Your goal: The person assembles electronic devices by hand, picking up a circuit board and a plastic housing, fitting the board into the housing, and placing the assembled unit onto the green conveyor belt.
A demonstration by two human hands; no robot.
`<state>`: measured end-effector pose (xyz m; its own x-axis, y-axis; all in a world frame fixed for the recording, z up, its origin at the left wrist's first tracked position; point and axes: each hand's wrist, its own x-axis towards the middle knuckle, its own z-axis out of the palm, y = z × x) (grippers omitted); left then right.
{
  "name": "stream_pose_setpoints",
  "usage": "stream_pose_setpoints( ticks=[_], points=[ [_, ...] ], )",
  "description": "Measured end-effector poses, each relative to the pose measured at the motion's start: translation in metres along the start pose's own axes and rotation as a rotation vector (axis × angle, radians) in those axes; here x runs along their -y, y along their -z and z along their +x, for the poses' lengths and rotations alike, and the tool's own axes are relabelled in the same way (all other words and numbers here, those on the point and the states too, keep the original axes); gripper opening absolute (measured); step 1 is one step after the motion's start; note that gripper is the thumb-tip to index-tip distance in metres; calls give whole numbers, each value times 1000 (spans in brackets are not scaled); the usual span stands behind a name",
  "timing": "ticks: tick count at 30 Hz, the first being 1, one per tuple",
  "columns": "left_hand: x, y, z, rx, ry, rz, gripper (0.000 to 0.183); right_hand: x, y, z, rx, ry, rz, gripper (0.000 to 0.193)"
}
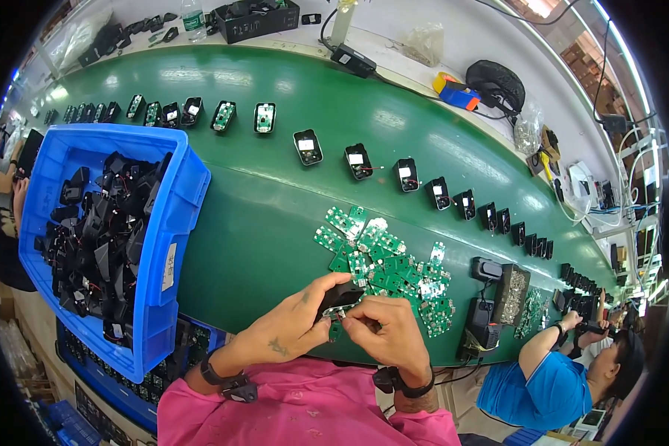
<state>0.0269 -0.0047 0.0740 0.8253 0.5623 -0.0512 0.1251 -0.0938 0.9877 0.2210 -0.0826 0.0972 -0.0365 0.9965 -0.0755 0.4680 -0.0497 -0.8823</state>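
Note:
Close to my body, my left hand (299, 318) is closed round a black plastic housing (343, 295), held tilted above the green table. My right hand (391, 327) pinches at the housing's near edge, where part of a small green circuit board (339, 311) shows; my fingers cover most of it. Just beyond both hands lies a loose pile of green circuit boards (394, 271). A long curved row of black housings (305, 147) crosses the table; those toward the left, such as one housing (264, 117), have green boards in them.
A blue bin (189, 182) full of black housings with wires stands at my left. Black power adapters (483, 320) and a speckled block (511, 295) sit to the right. A co-worker in blue (539, 390) works further right. A shelf (394, 63) runs along the back.

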Motion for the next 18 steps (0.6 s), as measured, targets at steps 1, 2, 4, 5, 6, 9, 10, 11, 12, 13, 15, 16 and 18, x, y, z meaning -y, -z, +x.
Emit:
stream_pose_setpoints(
  ticks=[1,2,4,5,6,9,10,11,12,13,15,16,18],
  points=[
    [-1,0,0,1,1,0,64,0,0,0,0,-1,1,9],
    [-4,-1,-1,-5,0,74,64,1,0,0,9,-13,8,9],
    [-7,-2,-1,-11,0,147,65,0,1,1,18,-26,15,9],
    [-8,-4,-2,-4,8,208,65,-2,1,1,47,-22,-5,9],
    [-9,-4,-2,3,17,270,66,-4,1,1,77,-18,-25,10],
    [-12,-3,-2,40,102,283,60,-9,0,3,74,-87,39,10],
    [-12,-3,-2,40,102,283,60,-10,1,3,74,-88,38,10],
    [-13,-3,-1,67,122,279,60,-11,3,3,104,-80,44,10],
    [-13,-3,0,94,141,275,60,-12,4,3,133,-73,50,10],
    [-13,-3,-1,93,143,275,60,-11,3,3,135,-72,52,10],
    [-11,-6,-3,52,166,265,61,-8,0,3,113,-128,6,10],
    [-8,-10,-4,51,165,265,61,-4,-2,3,114,-128,6,10],
    [0,-21,-4,-84,88,367,66,6,-8,5,43,-224,-16,11]
  ],
)
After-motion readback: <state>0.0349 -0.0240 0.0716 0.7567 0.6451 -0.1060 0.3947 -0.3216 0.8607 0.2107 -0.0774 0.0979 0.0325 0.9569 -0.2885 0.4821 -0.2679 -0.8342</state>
